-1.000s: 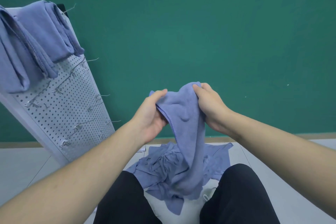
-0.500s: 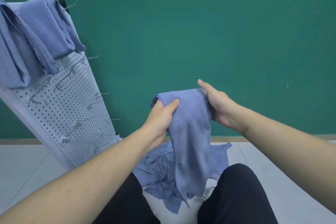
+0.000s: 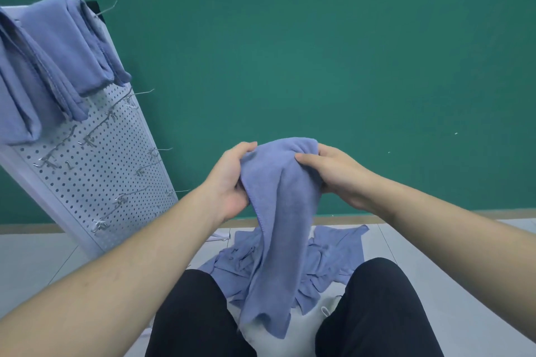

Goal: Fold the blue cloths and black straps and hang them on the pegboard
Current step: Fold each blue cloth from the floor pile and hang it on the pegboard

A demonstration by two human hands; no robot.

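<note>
We see both hands raised at centre, gripping one blue cloth by its bunched top. The left hand curls round the cloth's left edge, thumb on top; its other fingers are hidden behind the fabric. The right hand clamps the right side, thumb pressed across the front, its fingertips likewise hidden. The cloth hangs down between our knees, its lower end covering part of a pile of more blue cloths on the floor; we cannot count them. At far left a white pegboard leans tilted, with wire hooks sticking out. Folded cloths hang over its top, cut off by the left edge. Something black peeks out behind them, too little to identify.
</note>
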